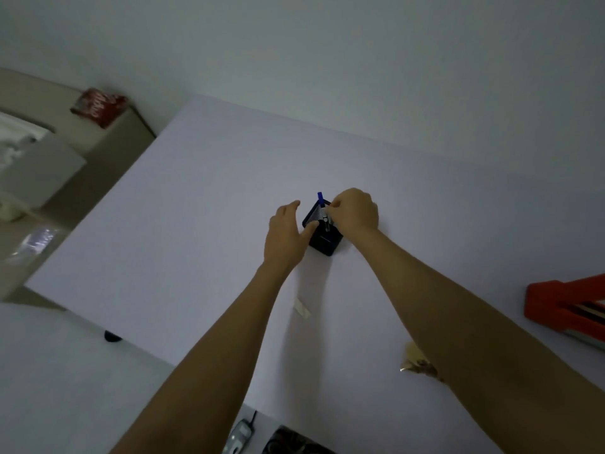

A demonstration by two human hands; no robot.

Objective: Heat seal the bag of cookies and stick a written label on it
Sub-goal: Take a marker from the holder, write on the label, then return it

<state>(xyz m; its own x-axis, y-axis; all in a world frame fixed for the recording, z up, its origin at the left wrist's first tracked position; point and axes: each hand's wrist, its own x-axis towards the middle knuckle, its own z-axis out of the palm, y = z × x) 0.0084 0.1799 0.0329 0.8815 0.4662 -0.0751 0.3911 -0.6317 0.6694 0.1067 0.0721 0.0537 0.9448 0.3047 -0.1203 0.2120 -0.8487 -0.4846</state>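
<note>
Evidently both hands are at the dark mesh square pen holder in the middle of the white counter: the left hand rests fingers loosely spread against its side, while the right hand pinches something at its rim beside the blue-capped pen. Steadying the holder and drawing one pen straight up should keep it from tipping. What seems the gold-tinted cookie bag lies near, half hidden under the right forearm, beside the red heat sealer, with a small white label strip between the arms.

Both forearms bare to the frame edge, no sleeves/watch/rings visible on left hand or right hand.
</note>
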